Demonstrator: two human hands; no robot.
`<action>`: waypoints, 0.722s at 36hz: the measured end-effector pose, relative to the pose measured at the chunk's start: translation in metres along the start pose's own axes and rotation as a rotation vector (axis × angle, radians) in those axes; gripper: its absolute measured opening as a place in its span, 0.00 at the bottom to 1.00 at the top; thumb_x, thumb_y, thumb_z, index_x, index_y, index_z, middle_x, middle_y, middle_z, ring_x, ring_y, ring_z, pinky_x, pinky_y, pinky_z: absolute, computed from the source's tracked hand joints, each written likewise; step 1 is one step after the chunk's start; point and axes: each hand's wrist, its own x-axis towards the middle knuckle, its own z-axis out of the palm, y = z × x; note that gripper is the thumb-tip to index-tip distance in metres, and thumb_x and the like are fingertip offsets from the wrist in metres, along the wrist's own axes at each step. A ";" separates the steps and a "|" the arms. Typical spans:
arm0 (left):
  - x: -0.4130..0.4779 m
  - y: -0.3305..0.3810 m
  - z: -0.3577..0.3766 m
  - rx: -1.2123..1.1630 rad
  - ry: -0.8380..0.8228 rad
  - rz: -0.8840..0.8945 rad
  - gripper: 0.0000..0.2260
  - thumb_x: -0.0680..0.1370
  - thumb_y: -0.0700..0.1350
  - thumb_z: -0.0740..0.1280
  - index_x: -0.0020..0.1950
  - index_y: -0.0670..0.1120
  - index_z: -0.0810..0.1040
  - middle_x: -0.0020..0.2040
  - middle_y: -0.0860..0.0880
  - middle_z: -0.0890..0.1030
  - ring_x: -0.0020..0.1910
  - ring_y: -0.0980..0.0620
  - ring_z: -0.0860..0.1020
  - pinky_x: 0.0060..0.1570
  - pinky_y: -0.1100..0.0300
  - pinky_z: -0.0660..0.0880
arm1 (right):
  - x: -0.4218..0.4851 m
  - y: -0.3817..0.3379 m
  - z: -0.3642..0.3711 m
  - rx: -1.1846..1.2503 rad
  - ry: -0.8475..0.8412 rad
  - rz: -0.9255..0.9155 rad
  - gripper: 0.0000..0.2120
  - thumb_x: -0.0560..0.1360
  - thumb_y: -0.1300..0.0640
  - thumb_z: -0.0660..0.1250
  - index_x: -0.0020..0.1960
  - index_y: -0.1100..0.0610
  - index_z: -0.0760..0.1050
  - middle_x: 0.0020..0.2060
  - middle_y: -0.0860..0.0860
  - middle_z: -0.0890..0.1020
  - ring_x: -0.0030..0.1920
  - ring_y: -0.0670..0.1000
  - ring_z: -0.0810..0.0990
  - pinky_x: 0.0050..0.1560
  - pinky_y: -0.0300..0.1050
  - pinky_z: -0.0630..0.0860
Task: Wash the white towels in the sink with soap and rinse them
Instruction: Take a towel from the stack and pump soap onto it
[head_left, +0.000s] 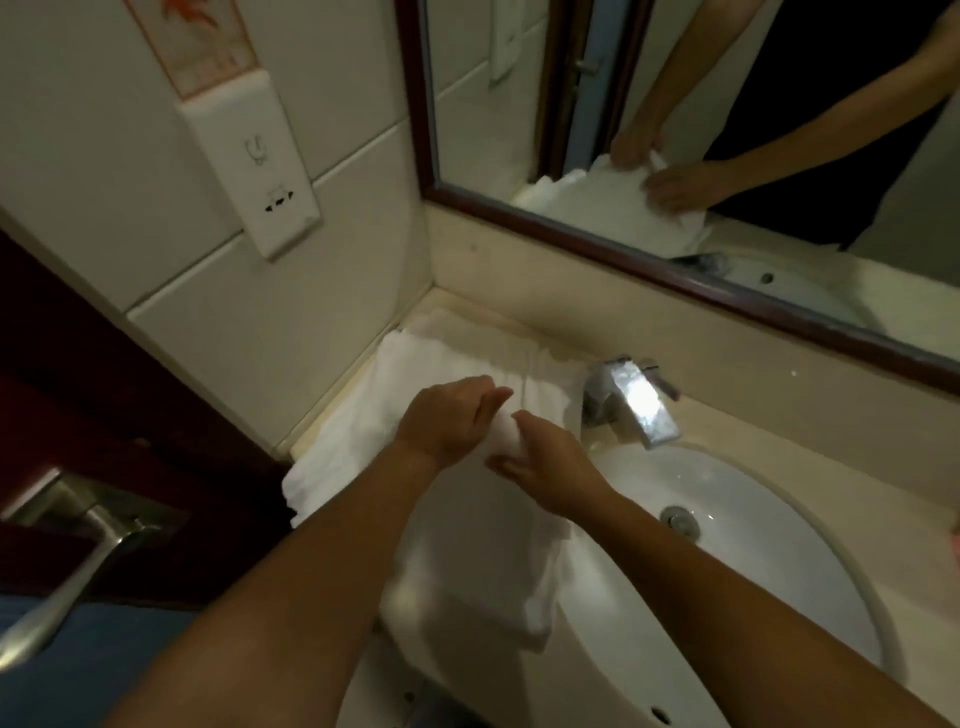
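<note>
A white towel (483, 566) hangs bunched from both my hands over the left side of the white oval sink (769, 525). My left hand (447, 421) and my right hand (550, 467) meet above the sink's left rim, each gripping the towel's top fold between them. More white towel (374, 405) lies spread on the beige counter to the left of the sink, reaching back to the corner. No soap is visible.
A chrome faucet (639, 402) stands behind the sink; no water stream shows. The drain (678, 519) is open in the basin. A framed mirror (675, 130) hangs above. A dark door with a metal lever handle (78, 551) is at left. A wall socket panel (260, 171) is up left.
</note>
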 end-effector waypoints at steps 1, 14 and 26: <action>0.012 0.006 -0.005 -0.001 0.014 0.039 0.33 0.87 0.64 0.48 0.39 0.41 0.76 0.32 0.43 0.79 0.28 0.39 0.77 0.26 0.50 0.75 | 0.002 0.000 -0.007 0.013 0.042 -0.007 0.16 0.82 0.45 0.71 0.63 0.54 0.78 0.53 0.50 0.82 0.52 0.52 0.81 0.54 0.49 0.79; 0.145 0.143 -0.042 -0.218 0.069 0.272 0.25 0.83 0.61 0.60 0.32 0.47 0.73 0.28 0.48 0.71 0.31 0.54 0.69 0.36 0.57 0.65 | -0.041 -0.017 -0.167 0.358 0.490 -0.179 0.03 0.83 0.55 0.70 0.55 0.52 0.82 0.48 0.46 0.85 0.45 0.36 0.80 0.46 0.32 0.75; 0.180 0.288 0.001 -0.614 -0.179 0.185 0.26 0.83 0.63 0.63 0.34 0.45 0.74 0.28 0.52 0.69 0.28 0.56 0.67 0.31 0.61 0.65 | -0.136 0.000 -0.264 0.807 0.636 -0.026 0.11 0.86 0.49 0.65 0.66 0.49 0.80 0.55 0.47 0.88 0.56 0.47 0.87 0.53 0.41 0.83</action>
